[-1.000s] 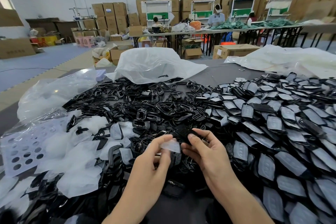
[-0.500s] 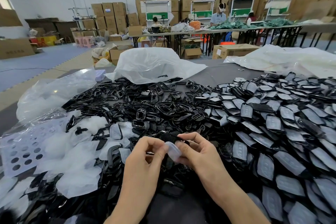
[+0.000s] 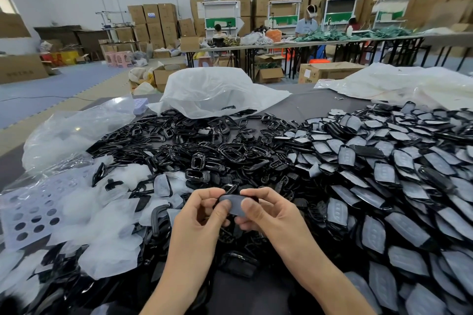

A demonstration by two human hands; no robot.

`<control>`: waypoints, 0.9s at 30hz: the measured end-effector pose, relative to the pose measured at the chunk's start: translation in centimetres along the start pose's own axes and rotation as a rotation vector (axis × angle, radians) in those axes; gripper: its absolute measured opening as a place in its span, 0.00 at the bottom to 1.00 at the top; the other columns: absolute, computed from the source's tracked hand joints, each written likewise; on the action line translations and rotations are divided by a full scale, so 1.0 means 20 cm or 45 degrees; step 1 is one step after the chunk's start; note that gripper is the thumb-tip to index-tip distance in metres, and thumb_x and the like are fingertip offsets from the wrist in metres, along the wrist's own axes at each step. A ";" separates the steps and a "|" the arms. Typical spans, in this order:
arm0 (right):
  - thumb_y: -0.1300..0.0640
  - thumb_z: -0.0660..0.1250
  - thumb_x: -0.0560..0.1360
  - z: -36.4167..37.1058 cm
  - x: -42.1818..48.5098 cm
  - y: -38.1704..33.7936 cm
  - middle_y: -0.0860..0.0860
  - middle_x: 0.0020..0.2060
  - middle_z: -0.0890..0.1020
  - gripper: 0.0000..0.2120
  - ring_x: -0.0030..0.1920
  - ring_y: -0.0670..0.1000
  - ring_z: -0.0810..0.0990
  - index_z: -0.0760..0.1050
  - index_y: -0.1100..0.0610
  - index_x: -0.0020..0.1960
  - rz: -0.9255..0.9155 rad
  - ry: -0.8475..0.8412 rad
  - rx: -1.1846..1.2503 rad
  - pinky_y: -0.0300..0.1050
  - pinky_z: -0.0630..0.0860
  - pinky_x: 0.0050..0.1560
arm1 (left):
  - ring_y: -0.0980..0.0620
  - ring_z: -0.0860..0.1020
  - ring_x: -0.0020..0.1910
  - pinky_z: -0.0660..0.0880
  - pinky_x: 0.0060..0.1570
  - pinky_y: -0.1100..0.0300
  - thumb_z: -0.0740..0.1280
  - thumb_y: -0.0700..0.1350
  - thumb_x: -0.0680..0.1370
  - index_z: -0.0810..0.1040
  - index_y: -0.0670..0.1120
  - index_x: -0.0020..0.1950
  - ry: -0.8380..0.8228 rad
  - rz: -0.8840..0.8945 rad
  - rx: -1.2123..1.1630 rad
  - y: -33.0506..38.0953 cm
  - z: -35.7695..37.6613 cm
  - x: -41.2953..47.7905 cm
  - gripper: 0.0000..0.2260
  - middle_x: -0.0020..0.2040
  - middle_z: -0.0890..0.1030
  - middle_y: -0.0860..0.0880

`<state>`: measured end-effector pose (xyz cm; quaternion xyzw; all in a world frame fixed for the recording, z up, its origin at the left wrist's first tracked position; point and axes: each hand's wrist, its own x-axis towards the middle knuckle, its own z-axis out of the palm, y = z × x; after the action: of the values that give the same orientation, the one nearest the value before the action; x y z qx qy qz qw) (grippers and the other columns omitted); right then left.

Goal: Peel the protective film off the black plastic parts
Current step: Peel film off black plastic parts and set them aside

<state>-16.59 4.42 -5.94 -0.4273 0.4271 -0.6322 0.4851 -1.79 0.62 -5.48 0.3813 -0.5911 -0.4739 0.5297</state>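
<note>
Both hands hold one black plastic part (image 3: 236,202) with greyish film on its face, just above the table's front middle. My left hand (image 3: 204,215) pinches its left end between thumb and fingers. My right hand (image 3: 266,212) pinches its right end, thumb on the film. A large heap of film-covered black parts (image 3: 399,186) fills the right side. A heap of bare glossy black frames (image 3: 194,151) lies in the middle. Peeled white film pieces (image 3: 102,225) lie in a pile at the left.
A white perforated sheet (image 3: 30,212) lies at the far left. Clear plastic bags (image 3: 76,133) and a white bag (image 3: 212,92) sit behind the heaps. Grey table surface (image 3: 314,105) shows at the back. People work at distant tables (image 3: 307,43) among cardboard boxes.
A second ago my left hand held a peeled film apart from the part. Since then the hands came together and rose slightly, and both now pinch one film-covered part.
</note>
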 end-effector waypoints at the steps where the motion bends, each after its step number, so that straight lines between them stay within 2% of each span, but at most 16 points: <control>1: 0.55 0.75 0.72 0.00 0.00 0.00 0.55 0.43 0.87 0.12 0.40 0.49 0.86 0.81 0.56 0.54 -0.019 0.023 -0.050 0.37 0.80 0.43 | 0.57 0.81 0.35 0.75 0.37 0.70 0.71 0.39 0.77 0.81 0.50 0.48 -0.021 -0.017 -0.016 0.00 0.00 0.00 0.06 0.38 0.82 0.54; 4: 0.64 0.72 0.76 -0.01 0.00 0.02 0.54 0.40 0.87 0.08 0.37 0.49 0.85 0.81 0.55 0.53 -0.048 0.101 -0.132 0.37 0.79 0.41 | 0.54 0.82 0.35 0.77 0.38 0.68 0.70 0.40 0.78 0.81 0.48 0.49 -0.072 -0.040 -0.029 -0.01 0.00 0.00 0.04 0.37 0.83 0.51; 8: 0.63 0.71 0.77 -0.01 0.01 0.02 0.55 0.37 0.86 0.06 0.37 0.50 0.85 0.81 0.55 0.53 -0.069 0.114 -0.136 0.37 0.80 0.40 | 0.53 0.84 0.40 0.78 0.42 0.67 0.65 0.43 0.81 0.82 0.56 0.49 -0.095 -0.031 0.018 0.00 -0.01 -0.01 0.09 0.42 0.85 0.51; 12: 0.62 0.70 0.78 0.00 0.00 0.02 0.55 0.37 0.87 0.05 0.38 0.51 0.86 0.81 0.56 0.53 -0.058 0.116 -0.108 0.38 0.80 0.41 | 0.56 0.81 0.37 0.75 0.40 0.70 0.66 0.41 0.81 0.82 0.53 0.51 -0.118 -0.018 0.061 0.01 -0.01 -0.01 0.07 0.37 0.83 0.52; 17: 0.63 0.68 0.79 0.01 0.00 0.01 0.55 0.41 0.87 0.06 0.40 0.53 0.87 0.80 0.57 0.55 -0.010 0.069 -0.051 0.38 0.81 0.42 | 0.55 0.81 0.37 0.75 0.39 0.68 0.68 0.41 0.79 0.80 0.53 0.50 -0.047 -0.010 0.191 -0.01 0.00 -0.01 0.06 0.40 0.83 0.52; 20: 0.64 0.71 0.77 0.02 0.00 0.03 0.54 0.42 0.88 0.08 0.40 0.53 0.87 0.78 0.56 0.56 0.000 0.062 -0.099 0.38 0.81 0.42 | 0.55 0.81 0.36 0.75 0.38 0.68 0.70 0.42 0.78 0.79 0.54 0.48 -0.002 0.039 0.274 -0.02 0.02 -0.02 0.05 0.38 0.83 0.54; 24: 0.65 0.72 0.76 0.00 0.01 0.04 0.54 0.42 0.87 0.09 0.39 0.53 0.87 0.78 0.55 0.53 0.001 0.118 -0.142 0.39 0.81 0.40 | 0.58 0.83 0.39 0.75 0.40 0.71 0.66 0.41 0.81 0.80 0.55 0.50 -0.064 0.055 0.235 -0.02 0.03 -0.04 0.09 0.41 0.84 0.56; 27: 0.63 0.73 0.76 -0.02 0.01 0.03 0.53 0.43 0.87 0.09 0.39 0.51 0.87 0.78 0.54 0.54 -0.011 0.131 -0.165 0.38 0.80 0.41 | 0.56 0.84 0.43 0.76 0.43 0.71 0.62 0.40 0.83 0.82 0.58 0.53 -0.132 0.038 0.190 0.00 0.02 -0.05 0.14 0.43 0.86 0.54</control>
<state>-16.92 4.20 -6.59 -0.4267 0.4896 -0.6264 0.4310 -2.10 1.56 -5.70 0.3859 -0.6571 -0.4396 0.4755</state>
